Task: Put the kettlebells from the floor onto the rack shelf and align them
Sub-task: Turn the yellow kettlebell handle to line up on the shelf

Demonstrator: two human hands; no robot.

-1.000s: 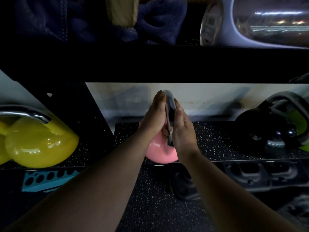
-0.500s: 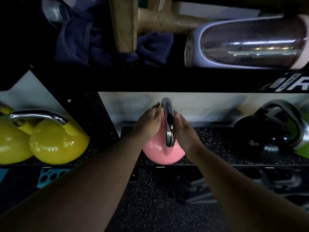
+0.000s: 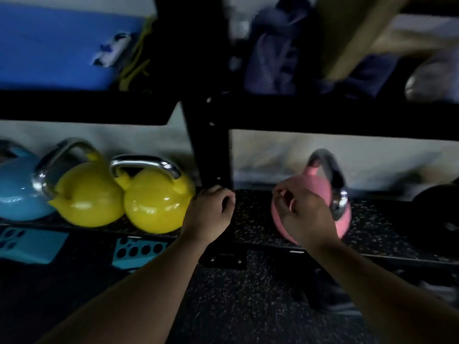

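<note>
The pink kettlebell (image 3: 315, 194) sits on the rack shelf (image 3: 253, 219) — placed, by my judgement. Both hands' grips hang loosely curled, holding nothing — left hand (image 3: 211, 214), right hand (image 3: 305, 214). Aligning seems left.

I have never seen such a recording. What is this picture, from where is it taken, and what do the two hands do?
The picture comes from one camera worn on a person's head, looking forward and down, so you see the person's own bare arms. In front is a dark rack shelf with a speckled mat. On it stand a pink kettlebell, two yellow kettlebells and a blue kettlebell at the far left. The right hand is in front of the pink one with loosely curled fingers; it does not grip the steel handle. The left hand is near the rack's upright post and holds nothing. The picture is blurred, so finer contact is unclear.
</note>
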